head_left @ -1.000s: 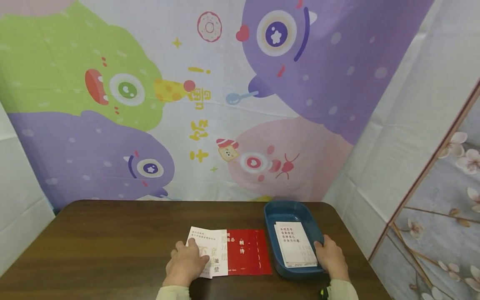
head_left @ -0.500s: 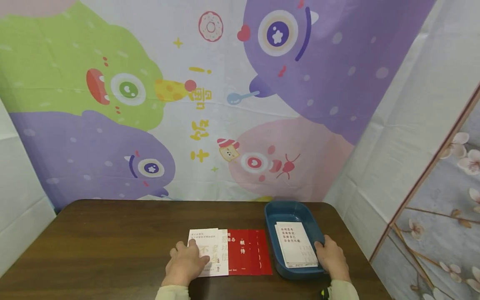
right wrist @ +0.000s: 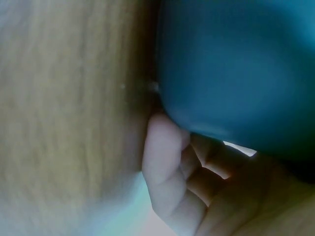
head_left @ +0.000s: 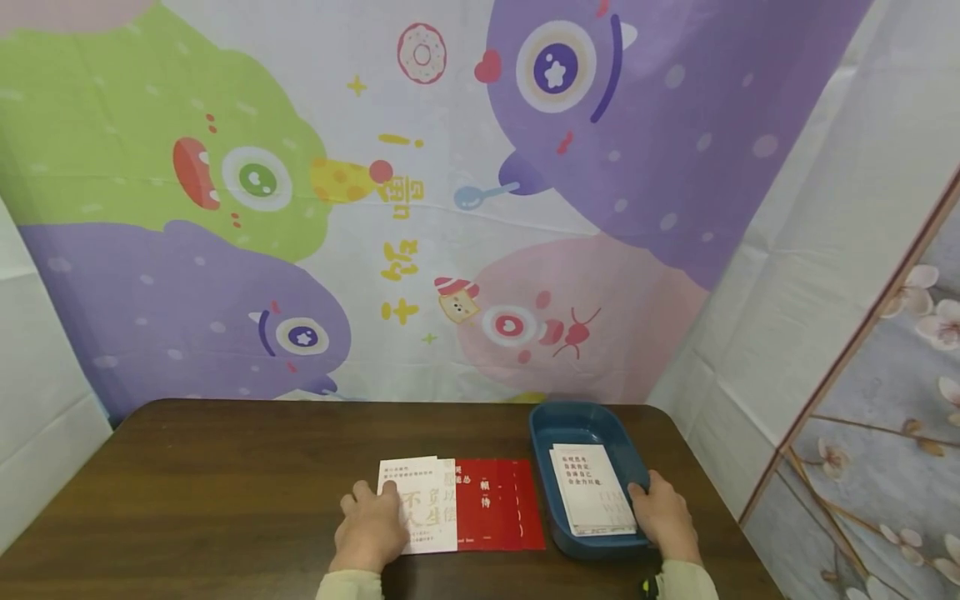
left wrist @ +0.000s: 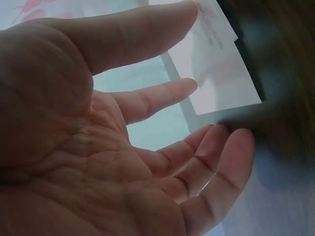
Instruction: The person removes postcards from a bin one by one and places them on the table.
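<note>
My left hand (head_left: 369, 527) lies at the left edge of a white printed card (head_left: 423, 504), fingers loosely extended. In the left wrist view, the index fingertip touches the edge of the white card (left wrist: 229, 81), with the thumb over it. Red cards (head_left: 498, 504) fan out in an overlapping row to the right of the white one. A blue plastic tray (head_left: 581, 422) stands beside them, holding a stack of white cards (head_left: 587, 483). My right hand (head_left: 667, 518) grips the tray's right rim; the right wrist view shows curled fingers (right wrist: 165, 152) against the tray's underside.
The brown wooden table (head_left: 217, 483) extends left of the cards. A cartoon-printed cloth (head_left: 420, 367) hangs right behind its far edge. At the right is a panel with printed blossoms (head_left: 877, 467).
The white cards by my left hand, askew a second ago, now lie square, with large gold characters showing. My left hand has shifted slightly. My right hand and the tray stay put.
</note>
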A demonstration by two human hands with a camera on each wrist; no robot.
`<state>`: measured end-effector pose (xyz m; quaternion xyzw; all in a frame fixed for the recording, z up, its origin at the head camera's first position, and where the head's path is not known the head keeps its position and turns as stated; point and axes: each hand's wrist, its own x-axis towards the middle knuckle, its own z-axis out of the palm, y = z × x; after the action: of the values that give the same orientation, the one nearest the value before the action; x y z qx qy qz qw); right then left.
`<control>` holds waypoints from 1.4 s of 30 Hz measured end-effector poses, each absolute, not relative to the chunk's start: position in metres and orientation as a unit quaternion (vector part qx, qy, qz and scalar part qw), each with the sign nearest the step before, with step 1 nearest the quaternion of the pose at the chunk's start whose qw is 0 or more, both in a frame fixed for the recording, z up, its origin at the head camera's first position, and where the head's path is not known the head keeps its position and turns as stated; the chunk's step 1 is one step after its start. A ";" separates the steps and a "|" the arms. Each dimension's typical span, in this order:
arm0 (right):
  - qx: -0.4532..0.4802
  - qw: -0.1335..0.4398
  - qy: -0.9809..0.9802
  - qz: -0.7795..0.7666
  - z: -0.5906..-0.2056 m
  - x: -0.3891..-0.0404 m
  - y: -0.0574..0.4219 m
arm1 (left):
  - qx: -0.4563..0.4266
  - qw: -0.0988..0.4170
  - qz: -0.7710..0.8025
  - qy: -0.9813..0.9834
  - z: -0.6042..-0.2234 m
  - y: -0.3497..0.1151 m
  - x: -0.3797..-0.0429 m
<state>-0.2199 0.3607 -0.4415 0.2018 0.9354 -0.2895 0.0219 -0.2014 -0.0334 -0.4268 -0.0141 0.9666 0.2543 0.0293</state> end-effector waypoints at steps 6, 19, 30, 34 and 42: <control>0.209 0.024 0.933 -0.291 -0.440 -0.221 0.359 | -0.009 0.027 0.260 0.965 -0.429 -0.037 -0.203; 0.204 0.023 0.935 -0.290 -0.439 -0.219 0.359 | -0.007 0.024 0.270 0.963 -0.429 -0.039 -0.204; 0.202 0.025 0.936 -0.288 -0.439 -0.220 0.360 | -0.007 0.028 0.268 0.963 -0.429 -0.039 -0.204; 0.202 0.022 0.936 -0.288 -0.440 -0.219 0.360 | -0.005 0.028 0.269 0.963 -0.429 -0.039 -0.203; 0.206 0.025 0.934 -0.291 -0.440 -0.219 0.360 | 0.000 -0.055 0.258 0.965 -0.418 -0.015 -0.199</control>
<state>-0.2189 0.3599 -0.4395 0.2062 0.9339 -0.2909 0.0251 -0.1991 -0.0152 -0.4180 0.0000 0.9646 0.2579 -0.0549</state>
